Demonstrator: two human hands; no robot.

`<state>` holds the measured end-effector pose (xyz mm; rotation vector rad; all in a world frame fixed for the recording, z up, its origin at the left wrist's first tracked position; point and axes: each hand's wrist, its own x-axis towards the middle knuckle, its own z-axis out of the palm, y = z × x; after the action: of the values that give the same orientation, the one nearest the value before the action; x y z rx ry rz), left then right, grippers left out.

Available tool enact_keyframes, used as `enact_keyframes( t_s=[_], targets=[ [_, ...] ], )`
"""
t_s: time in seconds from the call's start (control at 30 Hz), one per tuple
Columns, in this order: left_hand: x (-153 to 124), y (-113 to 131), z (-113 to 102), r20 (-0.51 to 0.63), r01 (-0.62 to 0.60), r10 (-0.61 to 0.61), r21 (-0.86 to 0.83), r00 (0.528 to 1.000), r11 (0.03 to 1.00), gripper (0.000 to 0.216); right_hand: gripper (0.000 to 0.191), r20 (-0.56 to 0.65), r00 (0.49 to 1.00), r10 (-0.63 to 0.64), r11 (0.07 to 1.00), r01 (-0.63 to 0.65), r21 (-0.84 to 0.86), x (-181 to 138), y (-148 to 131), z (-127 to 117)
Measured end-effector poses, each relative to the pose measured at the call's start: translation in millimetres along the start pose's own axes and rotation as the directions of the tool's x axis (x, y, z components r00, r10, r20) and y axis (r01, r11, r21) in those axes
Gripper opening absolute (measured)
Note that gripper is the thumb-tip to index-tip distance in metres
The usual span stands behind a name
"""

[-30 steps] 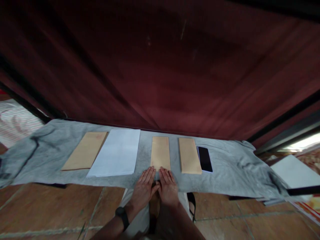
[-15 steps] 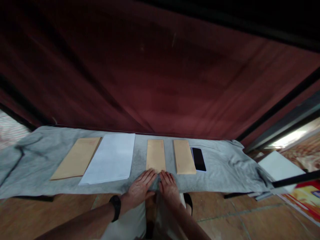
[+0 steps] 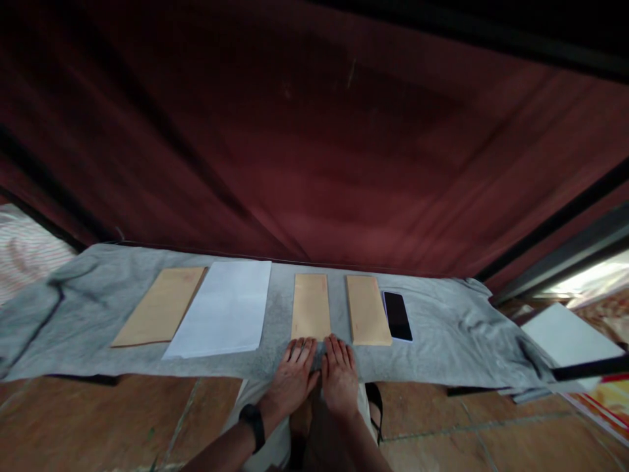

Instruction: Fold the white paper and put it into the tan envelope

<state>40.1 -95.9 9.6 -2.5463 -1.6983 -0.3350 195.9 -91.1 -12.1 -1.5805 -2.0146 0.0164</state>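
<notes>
Your left hand (image 3: 293, 380) and right hand (image 3: 339, 377) lie flat, side by side, on the grey cloth (image 3: 442, 334), fingertips touching the middle envelope (image 3: 311, 307).

A dark red curtain (image 3: 314, 151) hangs behind the grey cloth (image 3: 457, 334), terracotta floor tiles (image 3: 98, 419) lie below, and daylight enters at 3 o'clock.

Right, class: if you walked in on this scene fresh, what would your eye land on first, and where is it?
Most likely the two hands, left hand and right hand, laid flat side by side at the near edge of the grey cloth, fingertips at the end of the middle brown envelope. Next, the row on the cloth: a large brown envelope, white paper, another narrow brown envelope and a dark phone. Behind hangs a dark red curtain.
</notes>
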Motion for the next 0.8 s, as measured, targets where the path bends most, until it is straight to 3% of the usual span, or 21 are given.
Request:
enact_keyframes(
  t_s=[0.23,0.53,0.8],
  targets=[
    [-3,0,6,0.018,-0.026,0.026,0.015,1.000,1.000,0.058,0.044,0.052,0.993,-0.102,0.993,0.099,0.067,7,-15,-1],
    [-13,-5,14,-0.089,0.033,-0.034,-0.014,0.995,0.999,0.055,0.044,0.017,0.999,-0.051,0.996,0.049,0.078,-4,-2,-2],
    [17,1,-6,0.015,0.055,-0.055,0.037,0.998,0.998,0.052,0.040,-0.024,0.975,0.221,0.962,-0.213,0.173,39,-2,-2]
  ],
)
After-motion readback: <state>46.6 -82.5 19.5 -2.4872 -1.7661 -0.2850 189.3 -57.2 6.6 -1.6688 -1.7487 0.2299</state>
